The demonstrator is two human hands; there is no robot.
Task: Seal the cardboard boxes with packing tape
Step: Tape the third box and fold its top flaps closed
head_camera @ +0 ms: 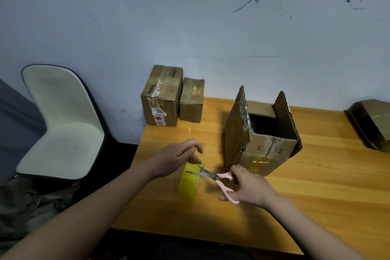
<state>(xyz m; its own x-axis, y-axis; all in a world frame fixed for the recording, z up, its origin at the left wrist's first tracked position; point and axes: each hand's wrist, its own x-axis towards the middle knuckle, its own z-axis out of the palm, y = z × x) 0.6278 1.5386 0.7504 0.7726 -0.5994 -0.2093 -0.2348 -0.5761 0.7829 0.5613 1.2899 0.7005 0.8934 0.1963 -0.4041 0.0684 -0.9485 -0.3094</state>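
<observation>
The open cardboard box [261, 133] stands on the wooden table [316, 175] with two side flaps raised; its inside is dark, and only a bit of something blue shows, too shadowed to identify. Behind and to the left of that box, against the wall, two taped boxes sit side by side: a larger sealed box [161, 96] and a smaller sealed box [192, 100]. Far to the right of the open box, another box [373, 122] is cut off by the frame edge. In front and left of the open box stands the yellow tape roll [188, 181]. The left hand [177, 157] pinches the tape end above it. The right hand [247, 186] grips pink-handled scissors [213, 176], blades parted at the tape.
</observation>
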